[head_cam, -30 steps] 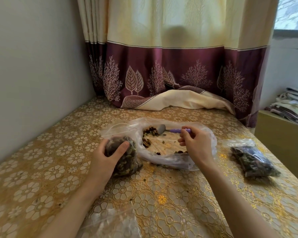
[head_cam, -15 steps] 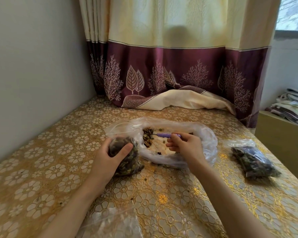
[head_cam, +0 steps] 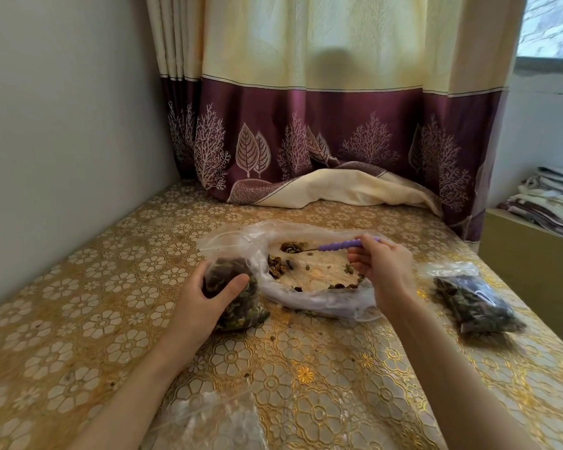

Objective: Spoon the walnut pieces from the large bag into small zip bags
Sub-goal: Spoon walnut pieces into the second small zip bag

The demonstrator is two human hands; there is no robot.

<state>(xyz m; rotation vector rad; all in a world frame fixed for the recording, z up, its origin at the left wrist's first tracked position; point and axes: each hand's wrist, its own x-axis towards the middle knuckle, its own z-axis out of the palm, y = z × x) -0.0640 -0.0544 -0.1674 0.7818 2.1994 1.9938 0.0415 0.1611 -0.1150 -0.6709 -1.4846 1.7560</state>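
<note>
The large clear bag lies open on the table, with scattered walnut pieces inside. My right hand pinches the purple handle of a spoon, whose bowl sits heaped with walnut pieces at the bag's far left. My left hand grips a small zip bag, nearly full of walnut pieces, standing just left of the large bag. The small bag's open top leans against the large bag's rim.
A filled small zip bag lies at the right. Empty clear zip bags lie near the front edge. The gold floral tablecloth covers the table. A wall runs along the left, a curtain hangs behind, and folded cloths sit far right.
My right hand drew back to the right and lifted the spoon, now loaded with walnut pieces. The left hand and its small bag stayed where they were.
</note>
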